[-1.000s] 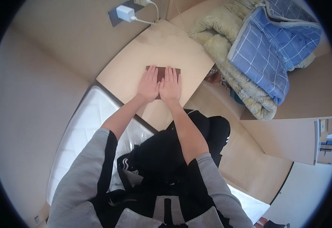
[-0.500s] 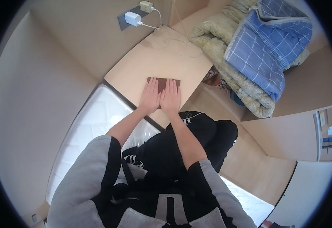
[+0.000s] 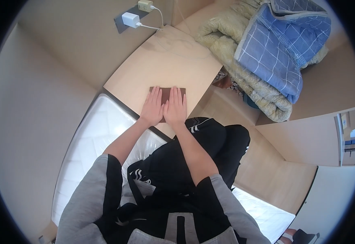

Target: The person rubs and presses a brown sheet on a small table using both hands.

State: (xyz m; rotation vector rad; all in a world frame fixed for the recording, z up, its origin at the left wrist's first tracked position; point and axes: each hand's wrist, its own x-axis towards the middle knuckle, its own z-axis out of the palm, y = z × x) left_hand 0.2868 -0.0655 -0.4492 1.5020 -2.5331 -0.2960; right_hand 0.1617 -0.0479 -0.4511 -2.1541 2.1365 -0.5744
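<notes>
A flat brown rectangular piece point(image 3: 166, 94) lies on the pale wooden tabletop point(image 3: 197, 69), close to its near edge. Whether it is folded paper, card or a thin cover cannot be told. My left hand point(image 3: 152, 107) rests flat on its left part, fingers stretched out and pointing away from me. Beside it, my right hand point(image 3: 175, 107) lies flat on the right part in the same way. The thumbs come close together over the middle, where a strip of brown shows. Both palms hide much of the piece.
A plastic-covered white mattress point(image 3: 100, 130) adjoins the tabletop at left. White and cream plugs point(image 3: 130, 20) sit in a wall socket, a thin cable trailing onto the tabletop. A blue checked quilt point(image 3: 267, 49) and yellowish bedding point(image 3: 222, 38) are piled at right. Dark-trousered legs point(image 3: 210, 142) are below.
The whole view has shifted slightly, so the tabletop and hands appear further left. Both hands stay flat on the brown piece, with no clear movement against it.
</notes>
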